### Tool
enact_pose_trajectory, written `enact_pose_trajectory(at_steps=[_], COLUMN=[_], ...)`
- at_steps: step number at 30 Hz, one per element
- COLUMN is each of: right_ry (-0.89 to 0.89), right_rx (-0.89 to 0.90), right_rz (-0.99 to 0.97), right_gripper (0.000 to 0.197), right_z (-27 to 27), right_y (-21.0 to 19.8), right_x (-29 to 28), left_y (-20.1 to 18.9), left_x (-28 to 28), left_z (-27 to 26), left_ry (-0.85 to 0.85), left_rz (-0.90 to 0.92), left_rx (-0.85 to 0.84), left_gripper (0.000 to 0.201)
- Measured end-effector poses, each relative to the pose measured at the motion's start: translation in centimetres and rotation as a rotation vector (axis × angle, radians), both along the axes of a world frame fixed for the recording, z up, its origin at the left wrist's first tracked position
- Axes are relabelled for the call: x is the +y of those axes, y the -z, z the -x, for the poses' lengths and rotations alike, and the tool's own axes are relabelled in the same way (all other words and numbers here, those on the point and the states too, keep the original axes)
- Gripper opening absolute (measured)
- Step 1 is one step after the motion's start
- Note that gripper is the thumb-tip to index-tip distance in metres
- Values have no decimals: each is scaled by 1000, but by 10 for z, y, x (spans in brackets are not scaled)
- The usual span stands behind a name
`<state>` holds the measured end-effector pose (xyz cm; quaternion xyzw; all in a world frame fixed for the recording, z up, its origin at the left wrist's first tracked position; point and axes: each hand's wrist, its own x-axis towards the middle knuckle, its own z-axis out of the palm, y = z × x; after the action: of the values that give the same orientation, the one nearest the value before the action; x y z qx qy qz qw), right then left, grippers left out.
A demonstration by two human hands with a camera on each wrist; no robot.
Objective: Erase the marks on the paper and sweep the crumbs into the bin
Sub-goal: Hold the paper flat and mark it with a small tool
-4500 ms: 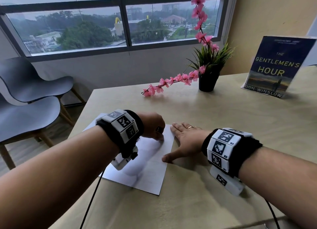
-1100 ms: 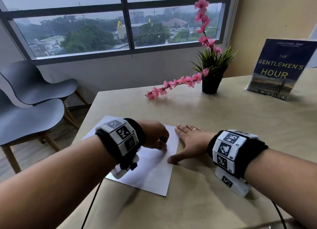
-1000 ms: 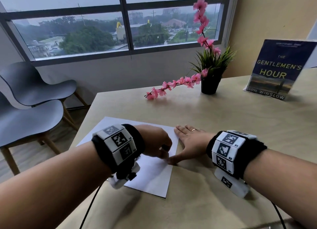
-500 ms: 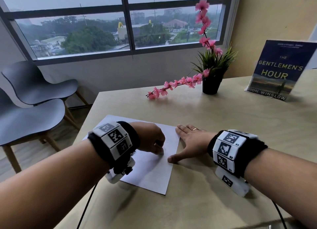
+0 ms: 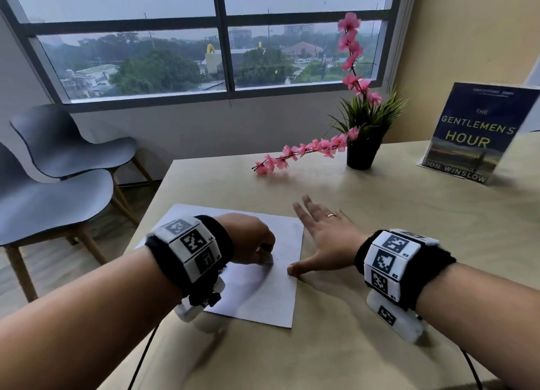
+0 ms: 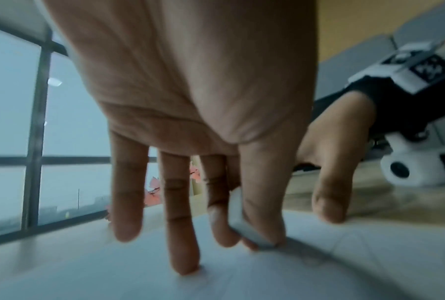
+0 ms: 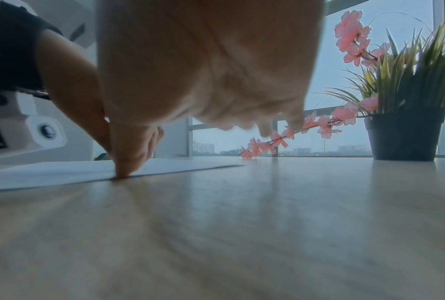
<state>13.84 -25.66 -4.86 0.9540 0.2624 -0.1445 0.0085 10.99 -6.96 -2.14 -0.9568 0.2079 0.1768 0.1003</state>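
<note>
A white sheet of paper (image 5: 257, 290) lies on the wooden table (image 5: 365, 346) near its left edge, with faint pencil marks (image 5: 281, 253) beside my left hand (image 5: 254, 242). That hand pinches a small white eraser (image 6: 242, 225) between thumb and forefinger and presses it on the sheet; the other fingers hang down to the paper. In the head view only the eraser's tip (image 5: 268, 261) shows under the knuckles. My right hand (image 5: 324, 237) is open, its thumb tip (image 7: 123, 168) pressing the paper's right edge (image 7: 49, 172) while its fingers are raised off the table.
A black pot with green grass (image 5: 362, 153) and a long pink flower branch (image 5: 298, 153) stands at the back of the table. A blue book (image 5: 473, 132) is propped at the back right. Two grey chairs (image 5: 58, 185) stand left of the table's edge.
My left hand has kept rubbing the eraser over the same patch, shifting a little back and forth. My right fingers, flat on the table before, have lifted and spread; the thumb stays on the paper's edge.
</note>
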Motion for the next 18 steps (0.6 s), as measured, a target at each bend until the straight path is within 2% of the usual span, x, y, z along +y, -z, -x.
enact_pose_trajectory(at_steps=[2,4,6,10,14,18], right_ry=[-57,-97,-115,-110,-116,-104], right_rx=[-18,69,153,165,175,173], right_rz=[-29,-2,33,31,27,24], right_gripper=[113,108,107,106,106,106], right_z=[2,4,5,4,4,4], right_y=[0,2,5,5,3,3], right_x=[2,5,5,5,5,5], left_y=[1,3,2,-2,-2,-8], left_x=[-1,-6,-10,-13,-17,-11], left_z=[-3,-6,-11,-10,0,-8], left_ry=[-23,-53,-98,-134,-24,-94], left_rz=[1,16,65,145,86,67], left_rx=[-14,-30,-37,-37,-18,-64], left_gripper=[30,30,30,30,28,30])
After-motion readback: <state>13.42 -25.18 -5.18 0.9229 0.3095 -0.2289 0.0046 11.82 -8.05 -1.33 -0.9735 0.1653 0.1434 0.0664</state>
